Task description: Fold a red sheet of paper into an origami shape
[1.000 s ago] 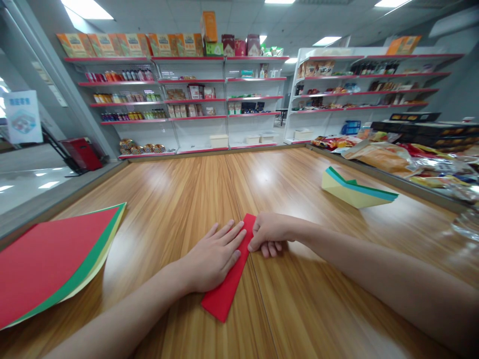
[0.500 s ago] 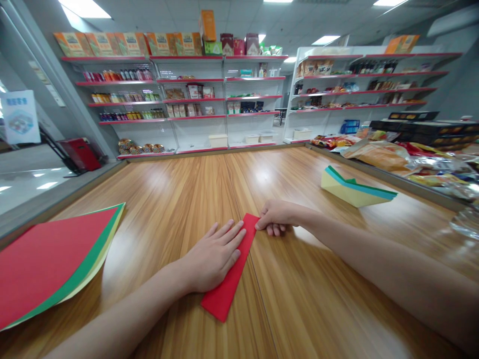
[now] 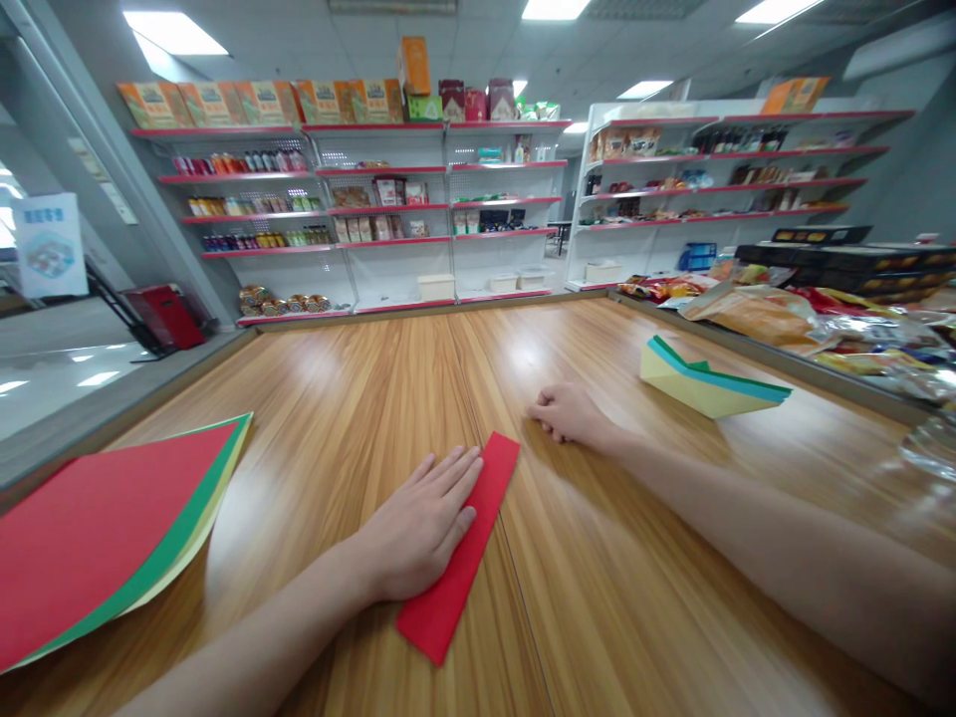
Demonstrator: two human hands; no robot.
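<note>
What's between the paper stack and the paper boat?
Head view, left to right: left hand, the red strip it lies on, then right hand, with table showing around.

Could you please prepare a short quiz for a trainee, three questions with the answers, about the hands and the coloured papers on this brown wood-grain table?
1. Which hand lies on the long, flat red paper strip?
2. True or false: the right hand is apart from the yellow, blue and green paper boat.
3. In the stack of large coloured paper sheets at the left, which colour is on top? (a) green (b) red (c) pale yellow

Key: 1. The left hand. 2. True. 3. b
</note>
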